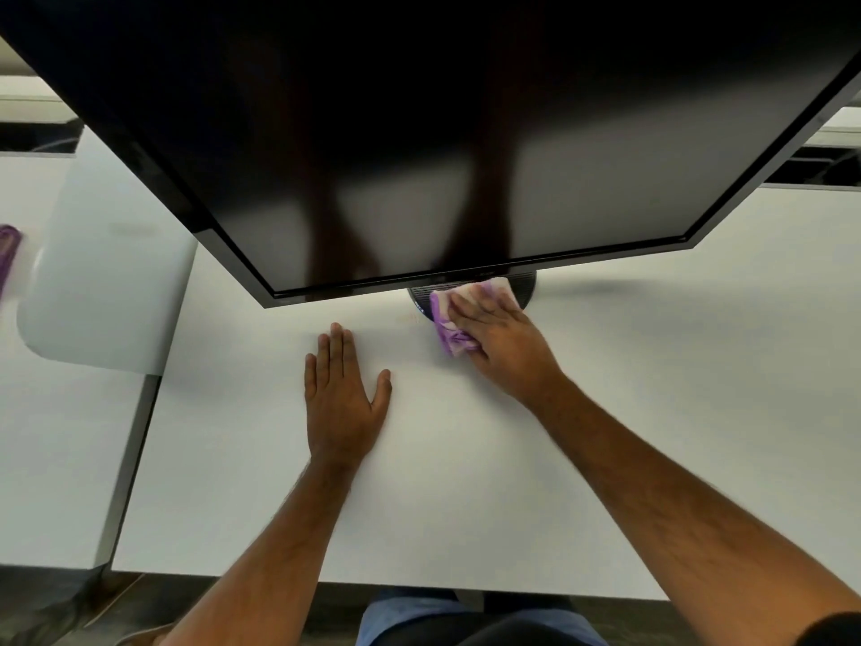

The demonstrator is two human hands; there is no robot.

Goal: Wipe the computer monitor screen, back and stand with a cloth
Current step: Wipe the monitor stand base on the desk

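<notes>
A large black monitor (419, 132) fills the top of the head view, its dark screen reflecting my arms. Under its lower edge shows part of the dark round stand base (526, 291). A purple and white cloth (449, 319) lies on the front of that base and spills onto the white desk (652, 435). My right hand (501, 340) presses flat on the cloth with fingers spread over it. My left hand (342, 398) rests flat on the desk, fingers straight, left of the base and holding nothing.
A second white desk (60, 412) adjoins on the left, with a rounded white panel (107, 282) and a purple object (7, 254) at the far left edge. Dark gaps lie behind the desks. The desk's near edge runs above my lap.
</notes>
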